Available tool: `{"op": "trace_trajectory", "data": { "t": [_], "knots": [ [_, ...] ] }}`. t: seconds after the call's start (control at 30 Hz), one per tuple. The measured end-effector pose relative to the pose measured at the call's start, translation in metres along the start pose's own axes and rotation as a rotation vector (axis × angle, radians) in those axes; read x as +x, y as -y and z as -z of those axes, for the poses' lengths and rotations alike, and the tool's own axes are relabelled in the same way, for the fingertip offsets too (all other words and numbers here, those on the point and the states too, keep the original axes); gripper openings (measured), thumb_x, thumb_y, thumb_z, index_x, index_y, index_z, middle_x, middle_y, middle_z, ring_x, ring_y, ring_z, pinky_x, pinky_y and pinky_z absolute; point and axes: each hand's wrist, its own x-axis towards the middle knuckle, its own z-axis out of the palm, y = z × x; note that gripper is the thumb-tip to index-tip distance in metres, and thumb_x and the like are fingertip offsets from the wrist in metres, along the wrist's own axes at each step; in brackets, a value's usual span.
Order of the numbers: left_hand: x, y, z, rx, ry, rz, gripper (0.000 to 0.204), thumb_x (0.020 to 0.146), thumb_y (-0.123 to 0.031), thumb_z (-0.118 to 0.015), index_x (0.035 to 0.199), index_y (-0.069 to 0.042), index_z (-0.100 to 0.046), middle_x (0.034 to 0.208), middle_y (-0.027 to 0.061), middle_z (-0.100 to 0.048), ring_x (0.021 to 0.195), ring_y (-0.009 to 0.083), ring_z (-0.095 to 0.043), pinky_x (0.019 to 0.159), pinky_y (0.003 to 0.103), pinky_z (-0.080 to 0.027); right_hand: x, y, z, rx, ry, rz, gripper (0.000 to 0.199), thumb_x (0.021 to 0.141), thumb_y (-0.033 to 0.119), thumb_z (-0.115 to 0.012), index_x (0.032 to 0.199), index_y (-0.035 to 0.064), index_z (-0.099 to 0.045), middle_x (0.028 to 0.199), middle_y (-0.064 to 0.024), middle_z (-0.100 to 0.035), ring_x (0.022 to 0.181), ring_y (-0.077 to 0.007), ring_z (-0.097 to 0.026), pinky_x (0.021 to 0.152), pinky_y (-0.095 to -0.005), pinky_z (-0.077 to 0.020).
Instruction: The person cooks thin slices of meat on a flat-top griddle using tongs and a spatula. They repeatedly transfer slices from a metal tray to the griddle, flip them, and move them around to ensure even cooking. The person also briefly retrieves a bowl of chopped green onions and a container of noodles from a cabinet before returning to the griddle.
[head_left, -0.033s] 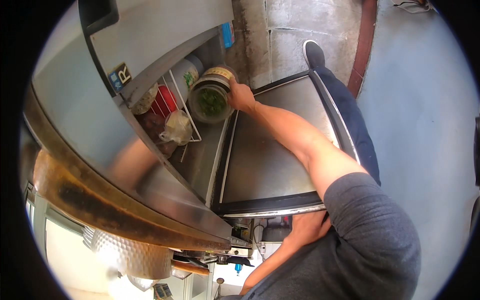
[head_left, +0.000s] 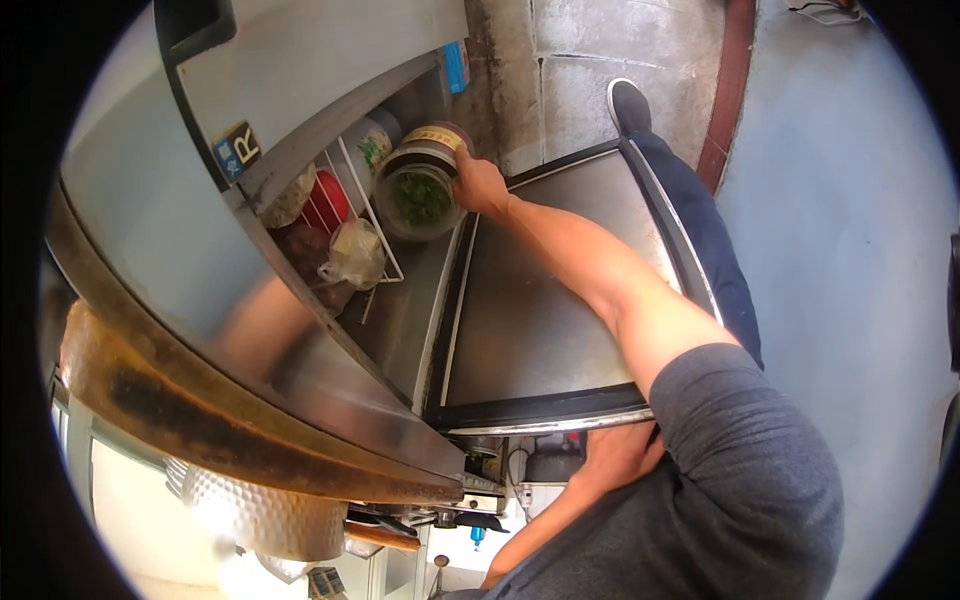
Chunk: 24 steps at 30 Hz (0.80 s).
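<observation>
In the head view, the right hand (head_left: 482, 187) has its fingers gripping a clear tub of greens (head_left: 417, 200) in the fridge (head_left: 335, 50) opening, beside a wire rack (head_left: 377, 218). Left hand (head_left: 618, 456): behind the door (head_left: 550, 290); cannot tell its grip.

Gap between wire rack (head_left: 387, 246) and open door (head_left: 550, 300); clear container (head_left: 416, 203) blocks far end.

My right arm (head_left: 600, 275) stretches forward and leftward, elbow slightly bent; the right hand (head_left: 482, 187) is curled in a grip, most fingers hidden. My left forearm (head_left: 535, 530) slants upward from the lower edge; the left hand (head_left: 615, 455) lies nearer the torso (head_left: 630, 530), its fingertips concealed from me.
</observation>
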Motion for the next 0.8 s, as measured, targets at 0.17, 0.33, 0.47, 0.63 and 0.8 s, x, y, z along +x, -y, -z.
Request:
{"op": "trace_trajectory", "data": {
  "t": [0.17,0.33,0.47,0.63,0.8],
  "knots": [
    [-0.006,0.003,-0.002,-0.026,0.022,0.007,0.034,0.087,-0.024,-0.074,0.116,-0.008,-0.071,0.108,0.0136,-0.071,0.095,0.0321,-0.069,0.081,0.043,-0.052,0.018,0.011,0.002,-0.049,0.038,-0.025,0.055,0.086,0.018,-0.061,0.136,0.0016,-0.044,0.095,-0.0336,-0.069,0.095,-0.0514,-0.067,0.084,-0.0592,-0.0520],
    [0.007,-0.007,0.010,0.005,-0.082,-0.059,0.032,0.087,-0.024,-0.075,0.115,-0.008,-0.071,0.101,0.0131,-0.072,0.089,0.0314,-0.069,0.077,0.042,-0.053,0.026,-0.008,0.021,-0.095,0.030,0.013,0.045,0.086,0.018,-0.063,0.124,-0.0037,-0.052,0.094,-0.0323,-0.070,0.094,-0.0495,-0.068,0.084,-0.0578,-0.0535],
    [0.008,-0.014,0.011,0.030,-0.108,-0.036,0.034,0.086,-0.025,-0.076,0.114,-0.006,-0.070,0.098,0.0145,-0.071,0.087,0.0332,-0.069,0.076,0.042,-0.053,0.013,-0.015,0.085,-0.060,-0.006,0.119,0.030,0.085,0.017,-0.061,0.105,-0.0057,-0.061,0.088,-0.0331,-0.069,0.090,-0.0461,-0.070,0.082,-0.0553,-0.0549],
    [0.002,-0.024,0.011,0.098,-0.227,-0.086,0.048,0.084,-0.026,-0.077,0.123,0.000,-0.066,0.111,0.0208,-0.070,0.104,0.0384,-0.067,0.093,0.047,-0.050,-0.061,0.037,0.239,-0.025,0.181,-0.001,0.038,0.086,0.015,-0.053,0.117,-0.0069,-0.062,0.083,-0.0299,-0.070,0.077,-0.0439,-0.073,0.077,-0.0517,-0.0571],
    [-0.020,-0.027,-0.004,0.150,-0.291,-0.120,0.059,0.085,-0.030,-0.074,0.135,-0.001,-0.059,0.134,0.0249,-0.060,0.128,0.0420,-0.054,0.110,0.052,-0.040,-0.196,0.131,0.399,-0.054,0.120,-0.017,0.044,0.089,0.008,-0.044,0.128,0.0034,-0.063,0.079,-0.0167,-0.073,0.054,-0.0222,-0.070,0.054,-0.0376,-0.0578]
  ]
}}
